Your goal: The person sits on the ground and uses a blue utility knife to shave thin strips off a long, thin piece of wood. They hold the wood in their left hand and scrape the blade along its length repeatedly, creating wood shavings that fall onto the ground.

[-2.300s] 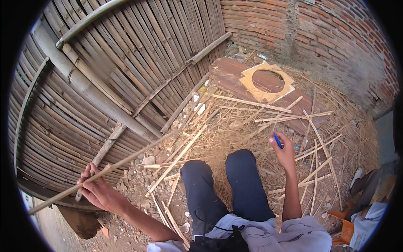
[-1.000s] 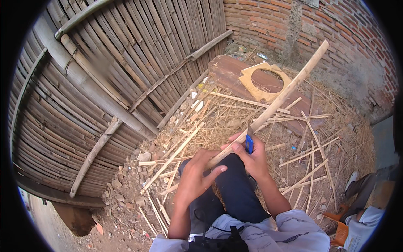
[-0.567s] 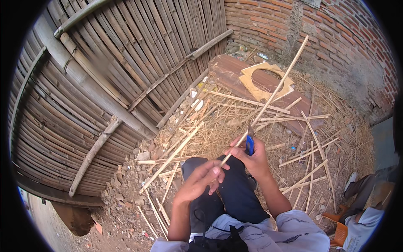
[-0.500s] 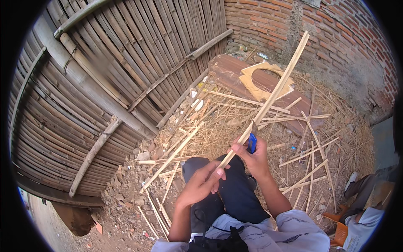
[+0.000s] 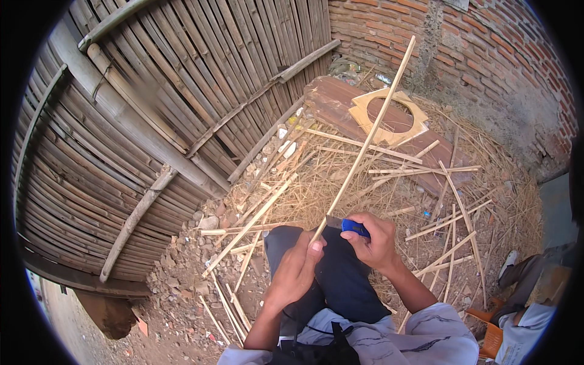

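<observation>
My left hand (image 5: 298, 264) is closed around the lower end of a long, thin bamboo strip (image 5: 368, 143), which slants up and away to the right above my knees. In my right hand (image 5: 376, 240) is a utility knife (image 5: 355, 228) with a blue handle, gripped by fingers and thumb. Its blade points left and meets the strip's edge just beyond my left fingers; whether it bites into the bamboo is too small to tell.
Several bamboo strips (image 5: 249, 225) lie scattered over shavings and rubble. A brown board (image 5: 331, 100) carries a cardboard piece (image 5: 365, 115) with a round hole. A bamboo wall (image 5: 243, 67) stands left, a brick wall (image 5: 480, 67) behind. At right a person (image 5: 526, 325) sits on an orange chair (image 5: 491, 340).
The knife has moved down along the strip, from beyond my left hand to near it. The strip has turned so its narrow edge shows, and its far end has swung left.
</observation>
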A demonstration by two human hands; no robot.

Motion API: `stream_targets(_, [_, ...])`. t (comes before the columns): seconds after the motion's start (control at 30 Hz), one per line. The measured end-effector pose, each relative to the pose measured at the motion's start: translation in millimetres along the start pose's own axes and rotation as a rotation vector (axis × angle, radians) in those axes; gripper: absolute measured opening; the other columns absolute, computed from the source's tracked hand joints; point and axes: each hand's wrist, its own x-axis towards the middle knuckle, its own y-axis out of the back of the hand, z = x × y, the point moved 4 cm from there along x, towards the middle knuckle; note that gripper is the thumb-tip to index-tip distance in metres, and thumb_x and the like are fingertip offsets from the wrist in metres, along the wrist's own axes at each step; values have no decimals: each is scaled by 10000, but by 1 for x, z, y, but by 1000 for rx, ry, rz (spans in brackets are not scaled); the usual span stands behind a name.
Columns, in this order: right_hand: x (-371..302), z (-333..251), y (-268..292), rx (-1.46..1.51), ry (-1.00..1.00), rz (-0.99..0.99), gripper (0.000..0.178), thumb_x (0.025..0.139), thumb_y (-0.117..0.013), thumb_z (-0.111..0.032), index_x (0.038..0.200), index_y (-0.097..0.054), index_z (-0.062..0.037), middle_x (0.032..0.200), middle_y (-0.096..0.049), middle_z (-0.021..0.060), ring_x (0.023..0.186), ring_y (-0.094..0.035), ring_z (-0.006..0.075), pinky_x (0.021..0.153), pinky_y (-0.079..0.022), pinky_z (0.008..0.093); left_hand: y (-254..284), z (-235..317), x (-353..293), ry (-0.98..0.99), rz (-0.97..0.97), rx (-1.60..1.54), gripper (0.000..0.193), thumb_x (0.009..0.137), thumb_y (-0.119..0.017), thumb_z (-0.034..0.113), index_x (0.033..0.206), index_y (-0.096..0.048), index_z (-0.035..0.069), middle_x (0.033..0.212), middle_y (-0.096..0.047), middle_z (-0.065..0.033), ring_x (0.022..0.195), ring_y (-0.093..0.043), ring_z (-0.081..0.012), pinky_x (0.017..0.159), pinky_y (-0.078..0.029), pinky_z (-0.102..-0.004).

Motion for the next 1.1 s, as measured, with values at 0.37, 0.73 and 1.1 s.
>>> stream_targets(0.37, [3, -1, -3, -65, 13, 27, 292, 916, -874, -263, 1047, -759, -29, 875, -767, 114, 668, -750, 248, 557, -550, 339, -2, 11, -2, -99, 105, -66, 356, 1075, -689, 116, 1415, -657, 18, 916, -690, -84, 819, -590, -83, 657, -500, -273])
stream_targets(0.73, [5, 1, 3, -87, -19, 24, 281, 954, -836, -275, 1063, -764, -26, 883, -767, 111, 690, -750, 272, 587, -563, 369, 5, 9, -8, 10, 104, 127, 307, 1093, -622, 86, 1388, -660, 12, 798, -693, -91, 692, -640, -186, 654, -497, -359])
stream_targets(1.1, [9, -2, -11, -90, 66, 25, 304, 943, -841, -325, 1047, -766, -50, 855, -755, 90, 652, -730, 267, 550, -549, 359, -3, 20, -7, -35, 304, 371, 192, 1065, -641, 98, 1226, -693, 8, 797, -676, -278, 740, -691, -487, 655, -519, -515])
